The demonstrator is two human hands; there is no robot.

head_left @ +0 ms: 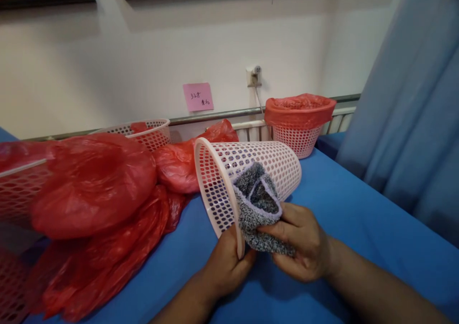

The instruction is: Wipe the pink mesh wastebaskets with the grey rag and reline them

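A pink plastic mesh basket lies on its side on the blue table, its mouth facing left and toward me. My left hand grips the basket's near rim, fingers closed on it. My right hand is closed on a grey fuzzy cloth with a lilac edge, holding it against the basket's outer wall near the rim.
Red plastic bags lie heaped at the left over other mesh baskets. An upright basket lined with a red bag stands at the back by the wall. A blue curtain hangs at the right. A pink note sticks to the wall.
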